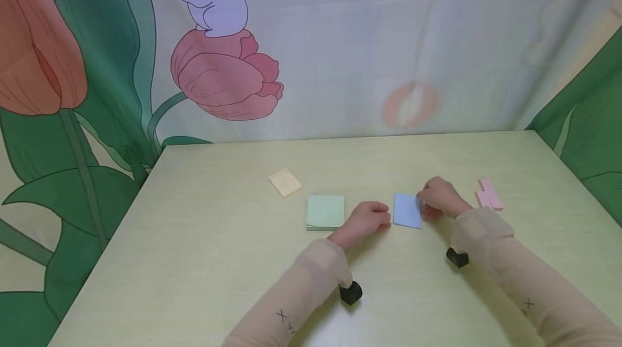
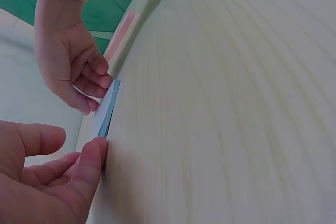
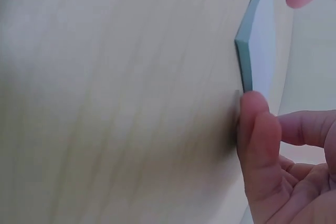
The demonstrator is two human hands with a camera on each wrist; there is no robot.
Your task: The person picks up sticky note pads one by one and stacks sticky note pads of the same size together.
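Here, left grip (image 1: pixel 364 222) and right grip (image 1: pixel 441 199), both unclenched, flanking blue pad (image 1: pixel 406 211), forearms (image 1: pixel 297 290) slanting inward

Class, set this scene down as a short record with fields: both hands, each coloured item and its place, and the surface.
Left hand: the left hand, fingertips at the blue pad's left edge; contact unclear
Right hand: the right hand, fingertips at its right edge
Blue: blue pad, between the hands
Green: green pad, left of the blue one
Yellow: yellow square, beyond the green pad, leftward, set askew
Pink: pink pieces, right of the right hand
Surface: pale table
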